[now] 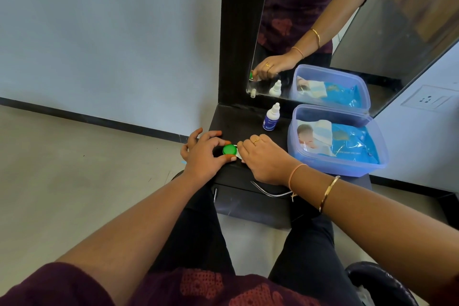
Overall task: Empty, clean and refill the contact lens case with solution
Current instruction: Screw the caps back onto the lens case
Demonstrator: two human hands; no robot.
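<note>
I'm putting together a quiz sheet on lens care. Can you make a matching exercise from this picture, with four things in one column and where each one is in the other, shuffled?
Things
1. green cap
2. solution bottle
3. wipes pack
4. ring

Places
A. lying in the clear tub
B. on the right hand, which holds the lens case
C. pinched by the left hand
D. upright before the mirror

Pairs: 1-C, 2-D, 3-A, 4-B
</note>
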